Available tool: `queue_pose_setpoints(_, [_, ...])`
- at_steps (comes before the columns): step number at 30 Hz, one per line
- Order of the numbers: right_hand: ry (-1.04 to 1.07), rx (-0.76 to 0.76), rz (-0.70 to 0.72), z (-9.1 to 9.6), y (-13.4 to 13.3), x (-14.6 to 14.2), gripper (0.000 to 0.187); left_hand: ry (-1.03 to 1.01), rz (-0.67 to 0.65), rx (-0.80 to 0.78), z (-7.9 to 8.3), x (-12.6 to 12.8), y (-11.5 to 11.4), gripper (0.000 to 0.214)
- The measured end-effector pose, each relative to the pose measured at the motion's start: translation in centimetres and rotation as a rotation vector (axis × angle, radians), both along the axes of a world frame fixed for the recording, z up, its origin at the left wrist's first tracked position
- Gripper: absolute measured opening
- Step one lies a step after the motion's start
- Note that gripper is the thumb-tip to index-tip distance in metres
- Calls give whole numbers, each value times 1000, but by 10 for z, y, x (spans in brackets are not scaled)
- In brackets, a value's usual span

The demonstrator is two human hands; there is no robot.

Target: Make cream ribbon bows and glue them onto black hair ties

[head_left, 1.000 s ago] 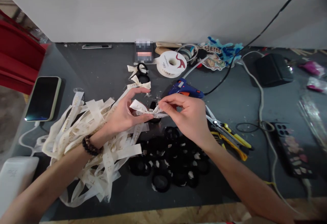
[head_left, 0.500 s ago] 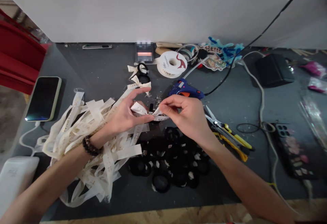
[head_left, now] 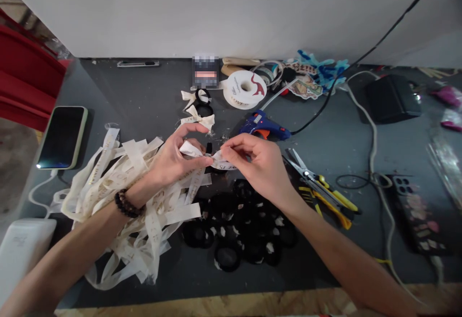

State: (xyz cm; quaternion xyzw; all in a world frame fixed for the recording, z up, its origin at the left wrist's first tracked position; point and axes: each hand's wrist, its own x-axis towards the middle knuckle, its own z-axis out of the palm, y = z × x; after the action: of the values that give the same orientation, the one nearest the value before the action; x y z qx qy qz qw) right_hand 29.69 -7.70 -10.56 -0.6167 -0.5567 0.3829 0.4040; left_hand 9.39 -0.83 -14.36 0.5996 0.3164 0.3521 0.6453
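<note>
A printed white ribbon (head_left: 190, 149) runs between my two hands at the middle of the table, with part of a black hair tie (head_left: 209, 148) showing at its centre. My left hand (head_left: 182, 155) grips the ribbon's left side between thumb and fingers, its index finger arched above. Thumb and forefinger of my right hand (head_left: 254, 160) pinch the ribbon's right side. Below the hands lies a heap of black hair ties (head_left: 228, 257) with white bits on them. Under my left wrist spreads a pile of cut ribbon strips (head_left: 153, 240). Fingers hide part of the knot.
Beyond my hands lie finished-looking bows on hair ties (head_left: 205, 111), a ribbon spool (head_left: 236, 88) and a blue glue gun (head_left: 262, 125). Scissors (head_left: 306, 175) and yellow-handled pliers (head_left: 337, 201) rest at right. Phones (head_left: 62, 136) and a power bank (head_left: 25, 247) sit at left, cables (head_left: 373, 153) at right.
My fingers have shifted slightly on the ribbon, and its right part now shows a wider loop near my right fingertips. Both hands keep hold; the camera view has moved a little.
</note>
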Motion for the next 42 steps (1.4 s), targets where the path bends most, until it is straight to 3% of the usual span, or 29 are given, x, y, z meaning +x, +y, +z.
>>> queue_pose_setpoints(7, [-46, 64, -76, 0, -2, -2, 17, -45, 10, -54, -1, -1, 1, 104])
queue_pose_setpoints(13, [-73, 117, -79, 0, -3, -4, 16, -18, 1, -116, 7, 0, -1, 93])
queue_pose_setpoints(21, [-90, 138, -85, 2, -3, -2, 17, 52, -40, -108, 8, 0, -1, 107])
queue_pose_setpoints(25, [-130, 157, -103, 5, -5, -1, 15, 72, 4, -115, 8, 1, -1, 104])
queue_pose_setpoints(31, [-150, 159, -58, 3, -4, 0, 10, 99, -54, -76, 12, 1, -4, 92])
queue_pose_setpoints(38, [-77, 170, -113, -1, -3, 1, 15, -8, 8, -125, 8, 1, -3, 89])
queue_pose_setpoints(42, [-79, 191, -167, 3, -5, 3, 16, -91, 110, -182, 4, 4, -2, 69])
